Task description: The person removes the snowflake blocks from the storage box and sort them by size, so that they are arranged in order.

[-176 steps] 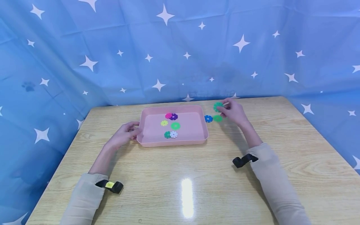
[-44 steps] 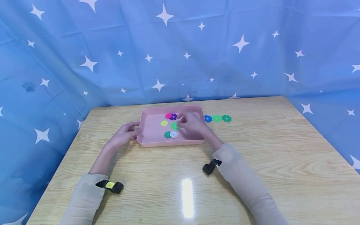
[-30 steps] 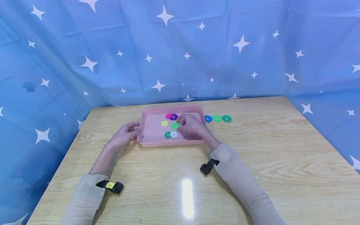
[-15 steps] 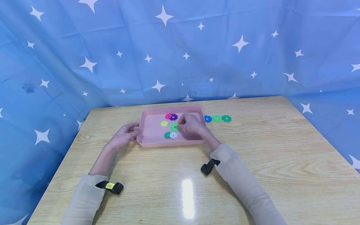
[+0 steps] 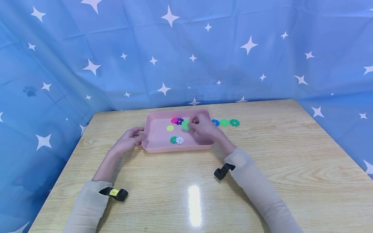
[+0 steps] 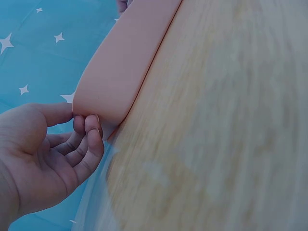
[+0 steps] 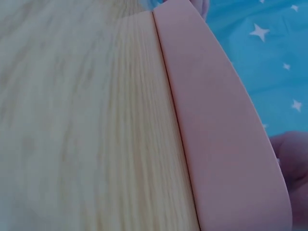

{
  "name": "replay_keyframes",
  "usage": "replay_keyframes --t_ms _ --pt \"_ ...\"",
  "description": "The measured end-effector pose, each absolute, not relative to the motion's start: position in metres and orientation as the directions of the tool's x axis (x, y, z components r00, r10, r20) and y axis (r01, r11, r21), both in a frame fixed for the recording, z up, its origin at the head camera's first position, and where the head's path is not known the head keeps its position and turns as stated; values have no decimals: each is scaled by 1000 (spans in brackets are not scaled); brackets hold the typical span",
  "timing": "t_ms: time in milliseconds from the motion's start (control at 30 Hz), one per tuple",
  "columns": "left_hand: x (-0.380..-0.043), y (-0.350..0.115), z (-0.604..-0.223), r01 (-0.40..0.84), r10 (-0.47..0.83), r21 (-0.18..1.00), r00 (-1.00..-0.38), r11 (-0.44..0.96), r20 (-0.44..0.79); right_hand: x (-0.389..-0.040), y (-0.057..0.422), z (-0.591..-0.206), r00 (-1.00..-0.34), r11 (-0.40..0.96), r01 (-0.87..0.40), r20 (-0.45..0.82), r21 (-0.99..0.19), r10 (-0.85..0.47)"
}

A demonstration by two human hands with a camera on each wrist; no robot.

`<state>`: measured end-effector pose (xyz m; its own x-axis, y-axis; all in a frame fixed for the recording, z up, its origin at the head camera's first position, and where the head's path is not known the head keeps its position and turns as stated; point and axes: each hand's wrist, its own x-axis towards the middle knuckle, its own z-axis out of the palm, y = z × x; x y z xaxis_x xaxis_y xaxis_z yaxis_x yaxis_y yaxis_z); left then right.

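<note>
My left hand (image 5: 129,139) pinches the left side of a shallow pink tray (image 5: 177,149). In the left wrist view its thumb lies at the rim and its fingers curl against the tray's outer wall (image 6: 120,62). Over the tray's right half, my right hand (image 5: 204,127) holds a light green notched plastic disc (image 5: 185,125) between thumb and fingers. Inside the tray lie a pink disc (image 5: 174,120) beside a purple one (image 5: 179,121), a yellow disc (image 5: 170,128), and a dark green disc (image 5: 173,140) partly under a white one (image 5: 180,140). The tray wall mostly hides my right hand in the right wrist view.
Right of the tray, a blue disc (image 5: 215,122), a light green disc (image 5: 224,123) and a dark green disc (image 5: 234,123) form a row on the wooden table (image 5: 163,187). A blue star-patterned cloth (image 5: 186,58) hangs behind the table's back edge.
My right hand has set the dark green disc at the row's right end, come back over the tray, and lifted the light green disc off its floor. My left hand has stayed put.
</note>
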<state>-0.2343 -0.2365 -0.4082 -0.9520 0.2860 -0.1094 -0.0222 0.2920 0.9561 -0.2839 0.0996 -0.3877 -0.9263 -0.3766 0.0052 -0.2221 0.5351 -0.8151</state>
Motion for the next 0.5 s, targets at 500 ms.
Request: replay_keyframes --t_ms 500 --pt "-236 -238 -409 -28 287 956 -951 292 -116 -293 149 -382 -956 471 -266 166 -841 -243"
